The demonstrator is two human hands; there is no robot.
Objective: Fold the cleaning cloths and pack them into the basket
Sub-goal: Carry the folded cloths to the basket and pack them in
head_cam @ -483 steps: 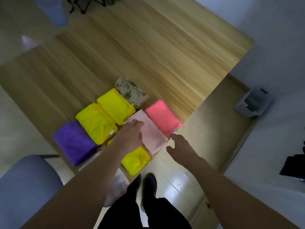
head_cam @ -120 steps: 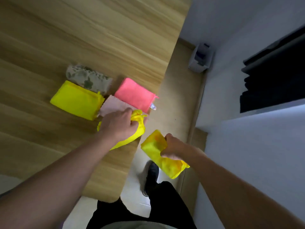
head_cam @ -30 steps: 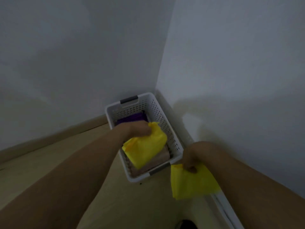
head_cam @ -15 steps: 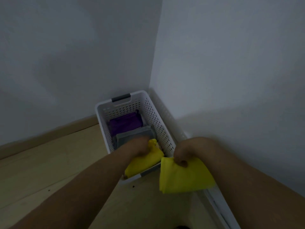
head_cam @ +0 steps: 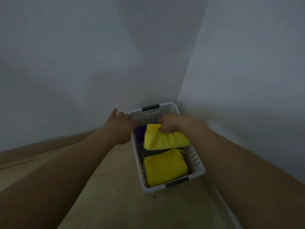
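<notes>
Basket (head_cam: 195, 160): white perforated plastic, appearing matt, with dark grey handle inserts. Yellow cloths (head_cam: 165, 167) showing soft, matt fabric. Floor (head_cam: 115, 195) looking like smooth wood laminate.

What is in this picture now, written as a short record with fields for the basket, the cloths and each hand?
basket: white perforated plastic basket on the floor, in the wall corner
packed cloth: folded yellow cloth lying at the basket's near end
held cloth: second folded yellow cloth, over the basket's middle
other contents: purple cloth at the far end; grey cloth between the two yellow ones
right hand: grip closed on the second yellow cloth's far edge
left hand: holds nothing, at the basket's far left rim
</notes>
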